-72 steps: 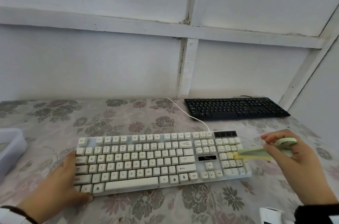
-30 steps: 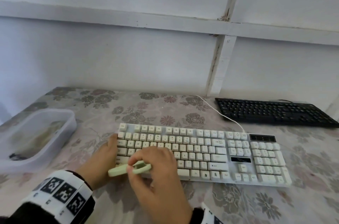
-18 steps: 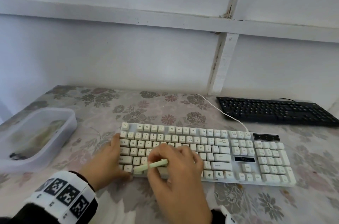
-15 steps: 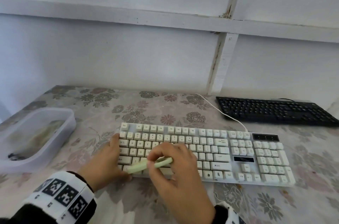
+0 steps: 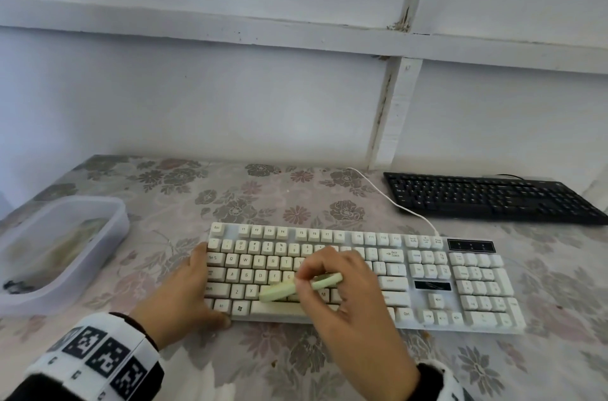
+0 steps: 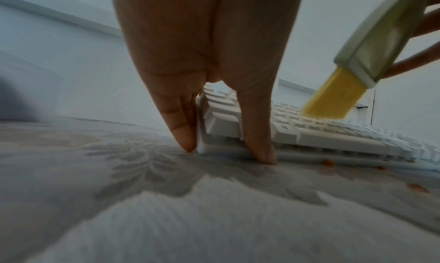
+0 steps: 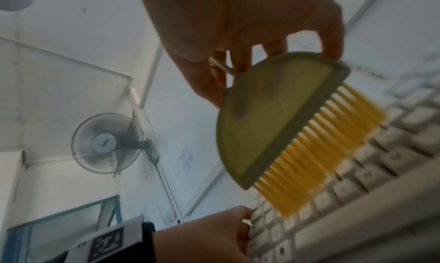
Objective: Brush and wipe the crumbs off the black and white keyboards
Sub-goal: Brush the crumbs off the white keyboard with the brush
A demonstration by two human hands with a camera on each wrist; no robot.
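Note:
A white keyboard [image 5: 427, 272] lies on the flowered table in front of me. My right hand [image 5: 332, 279] pinches a pale green brush [image 5: 283, 290] with yellow bristles [image 7: 321, 154], which touch the keys near the keyboard's lower middle. My left hand [image 5: 194, 285] braces the keyboard's near-left corner [image 6: 202, 146], fingers straight along the left side and thumb against the front edge. A black keyboard [image 5: 490, 196] lies at the back right by the wall. Small orange crumbs [image 6: 327, 162] sit on the cloth along the white keyboard's front edge.
A translucent plastic tub [image 5: 56, 249] stands at the table's left. The white keyboard's cable [image 5: 394, 203] runs back toward the wall past the black keyboard. White wall panels close off the table's far side. A wall fan [image 7: 107, 143] shows in the right wrist view.
My right hand has carried the brush rightward along the lower key rows, from the left end toward the middle. The left hand stays braced on the left corner.

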